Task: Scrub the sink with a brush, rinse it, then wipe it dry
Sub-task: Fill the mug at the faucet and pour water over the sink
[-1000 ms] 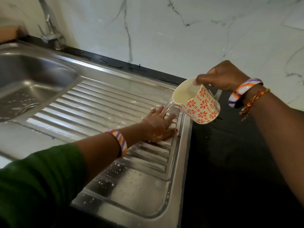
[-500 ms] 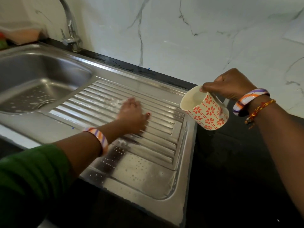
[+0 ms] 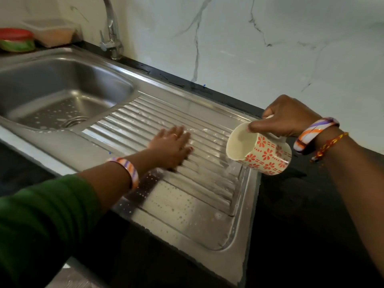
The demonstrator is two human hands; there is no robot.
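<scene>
Now the left hand (image 3: pixel 171 147), flat with fingers straight on the wet ribs of the sink's drainboard (image 3: pixel 187 196), has swept back leftward from the right end, where it rubbed under the pour a second ago, toward the basin (image 3: pixel 62 94) off to its left. To its right, just beside the board's end, the right hand (image 3: pixel 284 118) still grips the flowered mug (image 3: pixel 264 153) by the rim, tipped mouth-down-left with a thin trickle falling, so rinsing looks nearly spent and suds linger nearer the front edge.
</scene>
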